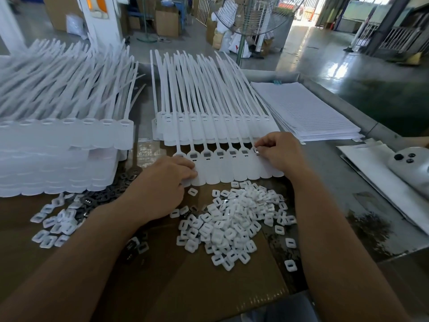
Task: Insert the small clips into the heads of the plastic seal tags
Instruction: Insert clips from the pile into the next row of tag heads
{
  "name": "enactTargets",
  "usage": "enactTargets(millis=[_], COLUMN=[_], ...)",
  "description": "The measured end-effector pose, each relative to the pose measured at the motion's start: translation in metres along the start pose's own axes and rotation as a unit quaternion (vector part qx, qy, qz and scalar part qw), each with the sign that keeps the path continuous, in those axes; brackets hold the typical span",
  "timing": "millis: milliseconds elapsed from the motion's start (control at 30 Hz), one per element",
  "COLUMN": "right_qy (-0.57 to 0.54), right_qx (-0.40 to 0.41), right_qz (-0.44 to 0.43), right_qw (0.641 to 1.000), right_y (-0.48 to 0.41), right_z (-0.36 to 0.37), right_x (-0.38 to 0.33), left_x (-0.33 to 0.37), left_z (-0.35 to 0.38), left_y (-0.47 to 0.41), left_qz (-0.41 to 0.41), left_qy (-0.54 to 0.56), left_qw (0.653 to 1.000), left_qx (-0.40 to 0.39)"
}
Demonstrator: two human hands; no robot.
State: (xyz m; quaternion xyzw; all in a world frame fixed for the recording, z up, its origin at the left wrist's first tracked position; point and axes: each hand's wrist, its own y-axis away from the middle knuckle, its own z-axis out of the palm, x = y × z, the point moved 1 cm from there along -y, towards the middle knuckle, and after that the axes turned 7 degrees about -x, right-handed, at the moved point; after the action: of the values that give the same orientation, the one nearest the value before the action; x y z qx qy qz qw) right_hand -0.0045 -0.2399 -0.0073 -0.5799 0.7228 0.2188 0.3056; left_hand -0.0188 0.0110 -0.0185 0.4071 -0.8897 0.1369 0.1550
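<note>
A row of seal tags (pixel 232 170) lies flat across the middle of the surface (pixel 336 205), flags toward the person and straps running away. The heads (pixel 220 154) in the row show dark metal inserts. At the row's right end the right hand (pixel 278 154) pinches a small clip (pixel 256 151) between thumb and fingertips, right at the last tag's head. The left hand (pixel 162 182) rests with extended fingers on the flags at the row's left end.

Just in front lies a loose pile of white square pieces (pixel 232 224); more white pieces (pixel 53 221) and dark metal pieces (pixel 102 197) lie scattered to the left. Behind the row is another layer of tags (pixel 209 126), and a tall stack of tags (pixel 58 159) fills the left. Lined paper sheets (pixel 308 112) sit to the right, with a grey device (pixel 411 166) nearer. Brown cardboard (pixel 185 287) covers the near surface. Beyond are a standing fan (pixel 250 17), cartons (pixel 166 22) and a glossy floor (pixel 348 54).
</note>
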Motion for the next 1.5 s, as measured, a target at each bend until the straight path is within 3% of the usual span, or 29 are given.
enactTargets(millis=[733,900,1500], right_qy=[-0.005,0.045,0.019], right_qx=[0.016,0.008,0.028], right_qz=[0.021,0.017,0.016], right_qw=[1.0,0.999,0.999], right_y=[0.003,0.005,0.01], right_z=[-0.002,-0.004,-0.007], right_x=[0.002,-0.001,-0.003], left_x=[0.001,0.002,0.001], left_z=[0.0,0.0,0.0], left_y=[-0.001,-0.001,-0.001], left_qz=[-0.019,-0.015,-0.016], left_qy=[-0.005,-0.006,-0.006], left_qw=[1.0,1.0,1.0], left_qx=[-0.016,-0.008,-0.01])
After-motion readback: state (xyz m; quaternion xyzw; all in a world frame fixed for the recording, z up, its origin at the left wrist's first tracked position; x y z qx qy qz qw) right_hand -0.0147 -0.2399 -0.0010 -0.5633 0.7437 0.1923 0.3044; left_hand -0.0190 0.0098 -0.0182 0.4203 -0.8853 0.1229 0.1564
